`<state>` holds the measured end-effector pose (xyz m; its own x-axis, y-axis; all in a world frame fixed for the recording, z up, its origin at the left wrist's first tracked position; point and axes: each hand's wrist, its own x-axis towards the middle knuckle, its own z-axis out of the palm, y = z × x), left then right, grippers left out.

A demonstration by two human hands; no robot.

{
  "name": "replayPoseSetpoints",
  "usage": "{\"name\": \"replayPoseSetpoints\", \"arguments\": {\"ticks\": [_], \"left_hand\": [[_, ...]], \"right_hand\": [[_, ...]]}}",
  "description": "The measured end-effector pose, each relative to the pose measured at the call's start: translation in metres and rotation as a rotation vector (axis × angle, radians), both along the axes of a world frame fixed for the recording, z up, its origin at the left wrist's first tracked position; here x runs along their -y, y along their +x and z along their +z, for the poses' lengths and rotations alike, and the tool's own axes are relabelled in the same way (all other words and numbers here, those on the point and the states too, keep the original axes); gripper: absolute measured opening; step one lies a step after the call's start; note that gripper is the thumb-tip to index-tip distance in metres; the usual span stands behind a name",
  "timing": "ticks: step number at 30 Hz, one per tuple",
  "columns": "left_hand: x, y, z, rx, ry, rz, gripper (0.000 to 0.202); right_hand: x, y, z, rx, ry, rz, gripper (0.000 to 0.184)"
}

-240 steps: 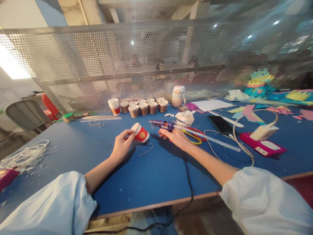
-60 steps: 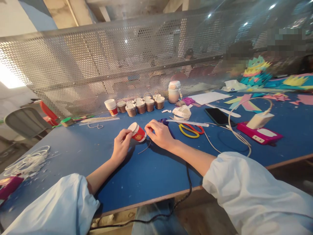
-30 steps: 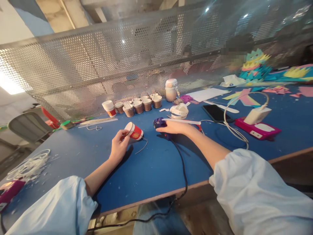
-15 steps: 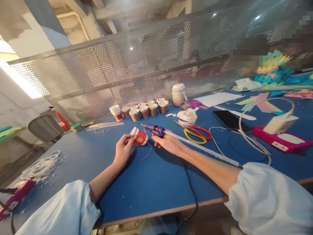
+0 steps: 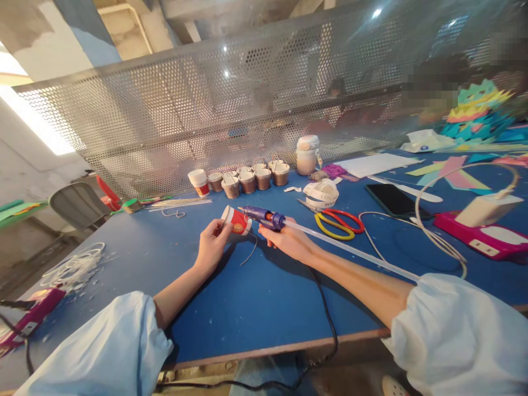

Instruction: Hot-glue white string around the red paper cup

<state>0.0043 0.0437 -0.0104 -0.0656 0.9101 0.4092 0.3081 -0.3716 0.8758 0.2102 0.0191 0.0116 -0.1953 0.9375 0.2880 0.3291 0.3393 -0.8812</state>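
My left hand [image 5: 211,243] is closed on a small red paper cup [image 5: 235,220] tipped on its side just above the blue table [image 5: 256,291]. A thin string [image 5: 249,256] hangs from the cup down to the table. My right hand [image 5: 289,243] grips a purple glue gun [image 5: 264,216] with a long clear glue stick [image 5: 350,250] out its back. The gun's nozzle touches the cup's side. Its black cord [image 5: 325,319] runs off the table's near edge.
Several brown-wrapped cups [image 5: 253,177] and a stack of red cups [image 5: 199,182] stand at the back by a perforated metal screen [image 5: 206,115]. Red and yellow scissors [image 5: 336,223], a tape roll [image 5: 320,193], a phone [image 5: 390,199], a pink power strip [image 5: 482,239] lie right. White rings [image 5: 72,267] lie left.
My right hand reached to the glue gun lying on the table, picked it up and brought its nozzle to the red cup. My left hand kept the cup throughout.
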Motion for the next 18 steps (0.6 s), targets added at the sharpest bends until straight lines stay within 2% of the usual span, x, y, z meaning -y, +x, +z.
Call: {"name": "replayPoseSetpoints", "arguments": {"ticks": [5, 8, 13, 18], "left_hand": [[-0.001, 0.0, -0.001, 0.016, 0.015, -0.011, 0.023], [-0.001, 0.001, -0.001, 0.013, 0.03, -0.001, 0.023], [0.0, 0.002, 0.0, -0.024, 0.013, -0.004, 0.023], [0.001, 0.002, 0.0, -0.048, 0.036, 0.008, 0.022]], "right_hand": [[0.008, -0.001, 0.006, 0.119, -0.002, -0.048, 0.014], [0.012, -0.003, 0.008, 0.174, 0.087, -0.033, 0.014], [0.011, -0.005, 0.002, 0.194, 0.146, 0.033, 0.017], [0.009, -0.007, -0.003, 0.232, 0.199, -0.002, 0.02]]}}
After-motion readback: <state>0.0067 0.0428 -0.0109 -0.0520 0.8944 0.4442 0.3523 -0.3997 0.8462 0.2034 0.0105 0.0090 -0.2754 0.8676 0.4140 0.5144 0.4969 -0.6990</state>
